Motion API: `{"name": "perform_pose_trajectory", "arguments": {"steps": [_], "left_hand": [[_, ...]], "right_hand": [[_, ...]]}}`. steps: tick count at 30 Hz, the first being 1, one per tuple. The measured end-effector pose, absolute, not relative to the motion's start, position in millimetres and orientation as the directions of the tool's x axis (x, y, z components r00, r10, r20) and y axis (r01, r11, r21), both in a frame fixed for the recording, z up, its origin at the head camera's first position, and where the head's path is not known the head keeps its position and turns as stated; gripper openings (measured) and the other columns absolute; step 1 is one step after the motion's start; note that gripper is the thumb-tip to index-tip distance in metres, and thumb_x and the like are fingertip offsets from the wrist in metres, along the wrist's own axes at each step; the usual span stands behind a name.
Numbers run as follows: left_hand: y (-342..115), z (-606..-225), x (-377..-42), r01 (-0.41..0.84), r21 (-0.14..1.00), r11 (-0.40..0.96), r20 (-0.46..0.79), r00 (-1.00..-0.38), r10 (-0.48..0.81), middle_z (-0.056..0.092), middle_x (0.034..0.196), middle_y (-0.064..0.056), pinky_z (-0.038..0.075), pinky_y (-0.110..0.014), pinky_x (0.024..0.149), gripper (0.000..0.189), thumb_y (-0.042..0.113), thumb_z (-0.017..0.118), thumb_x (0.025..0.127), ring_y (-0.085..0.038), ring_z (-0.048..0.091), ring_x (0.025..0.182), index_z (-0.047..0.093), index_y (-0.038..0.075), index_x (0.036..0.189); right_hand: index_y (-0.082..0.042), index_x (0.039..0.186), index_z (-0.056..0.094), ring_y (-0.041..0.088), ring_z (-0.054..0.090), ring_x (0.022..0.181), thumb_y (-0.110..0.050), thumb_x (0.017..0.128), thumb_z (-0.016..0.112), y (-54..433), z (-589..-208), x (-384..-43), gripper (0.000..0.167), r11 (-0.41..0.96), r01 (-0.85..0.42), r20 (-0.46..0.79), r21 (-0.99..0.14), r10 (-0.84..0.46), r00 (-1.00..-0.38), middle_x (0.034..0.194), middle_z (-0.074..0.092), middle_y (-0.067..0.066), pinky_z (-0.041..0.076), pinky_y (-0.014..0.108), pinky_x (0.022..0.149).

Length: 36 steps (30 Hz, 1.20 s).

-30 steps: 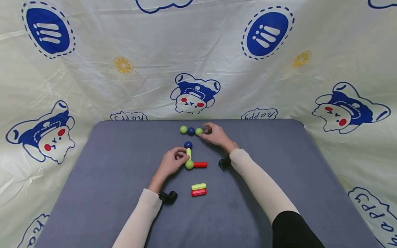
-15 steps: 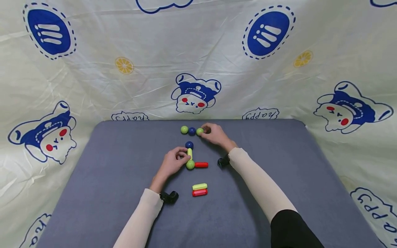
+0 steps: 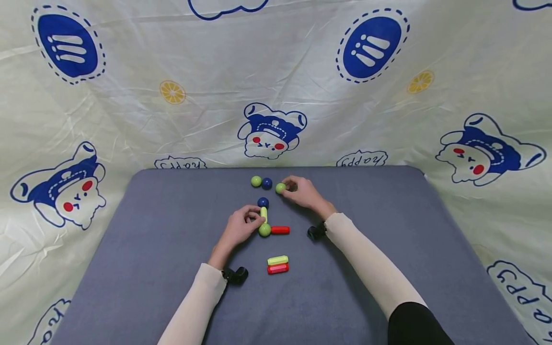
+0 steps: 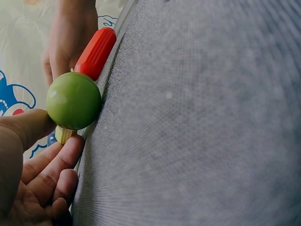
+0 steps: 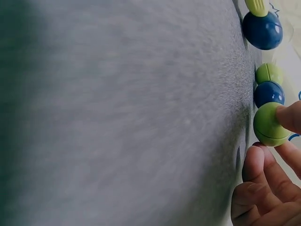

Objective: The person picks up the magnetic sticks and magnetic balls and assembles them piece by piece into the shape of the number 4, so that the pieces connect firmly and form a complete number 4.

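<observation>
My left hand (image 3: 241, 223) pinches a short yellow-green rod (image 3: 264, 213). At that rod's far end sits a blue ball (image 3: 263, 203), and at its near end a green ball (image 3: 265, 230). A red rod (image 3: 280, 230) sticks out to the right from this green ball; in the left wrist view the green ball (image 4: 74, 100) hides most of the yellow-green rod. Further back, thumb and fingers of my right hand (image 3: 304, 192) grip another green ball (image 3: 280, 188), seen close up in the right wrist view.
Left of my right hand, a green ball (image 3: 256, 181) and a blue ball (image 3: 267, 183) lie side by side near the table's back edge. Closer to me, a yellow-green rod (image 3: 278, 260) and a red rod (image 3: 278, 269) lie together on the grey tabletop (image 3: 172, 239).
My right hand has drawn its green ball slightly right and towards me, away from the blue ball beside it. The left hand keeps its place on the yellow-green rod.
</observation>
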<state>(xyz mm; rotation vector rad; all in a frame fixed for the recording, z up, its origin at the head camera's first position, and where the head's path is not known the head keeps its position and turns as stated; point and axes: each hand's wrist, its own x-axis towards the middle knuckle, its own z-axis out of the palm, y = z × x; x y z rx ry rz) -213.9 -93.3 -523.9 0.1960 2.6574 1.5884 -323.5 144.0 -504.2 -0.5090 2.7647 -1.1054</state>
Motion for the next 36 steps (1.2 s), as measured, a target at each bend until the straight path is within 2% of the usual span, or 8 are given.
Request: {"name": "perform_pose_trajectory", "arguments": {"steps": [8,11,17,26,36], "left_hand": [[-93,-521,-212,0.096,0.883,0.460,0.040,-0.991,0.132,0.076,0.097,-0.005,0.040,-0.025,0.066,0.034,0.023,0.075,0.095,-0.010,0.051,0.071,0.070,0.006,0.124],[-93,-521,-213,0.086,0.884,0.459,0.031,-0.991,0.127,0.076,0.097,-0.005,0.039,-0.025,0.066,0.033,0.023,0.075,0.095,-0.010,0.051,0.071,0.070,0.007,0.124],[-93,-522,-212,0.084,0.883,0.462,0.027,-0.991,0.128,0.076,0.098,-0.006,0.039,-0.024,0.066,0.034,0.023,0.076,0.094,-0.011,0.051,0.071,0.070,0.007,0.124],[-92,-522,-212,0.092,0.886,0.455,0.037,-0.991,0.130,0.076,0.097,-0.006,0.039,-0.025,0.066,0.033,0.021,0.076,0.094,-0.011,0.050,0.072,0.070,0.007,0.123],[-93,-523,-212,0.096,0.883,0.459,0.039,-0.991,0.131,0.076,0.098,-0.006,0.039,-0.024,0.065,0.034,0.023,0.076,0.095,-0.010,0.051,0.071,0.070,0.007,0.124]], "right_hand": [[-0.008,0.122,0.070,0.023,0.065,0.088,-0.028,0.096,0.073,162,-500,-303,0.032,0.650,-0.281,0.029,-0.707,-0.370,-0.929,0.107,0.070,0.010,0.053,0.031,0.068],[-0.009,0.123,0.069,0.022,0.065,0.087,-0.028,0.097,0.073,169,-500,-295,0.033,0.640,-0.270,0.017,-0.719,-0.372,-0.928,0.108,0.069,0.010,0.053,0.030,0.064],[-0.011,0.124,0.069,0.021,0.064,0.088,-0.028,0.097,0.073,183,-503,-278,0.032,0.640,-0.265,0.017,-0.721,-0.367,-0.930,0.110,0.069,0.009,0.052,0.030,0.067],[-0.009,0.123,0.069,0.016,0.061,0.080,-0.023,0.096,0.074,198,-507,-259,0.031,0.630,-0.282,0.044,-0.724,-0.366,-0.930,0.110,0.071,0.010,0.049,0.031,0.065],[-0.013,0.122,0.070,0.014,0.060,0.075,-0.025,0.097,0.073,204,-508,-243,0.028,0.647,-0.278,0.030,-0.710,-0.366,-0.930,0.110,0.070,0.007,0.048,0.028,0.063]]}}
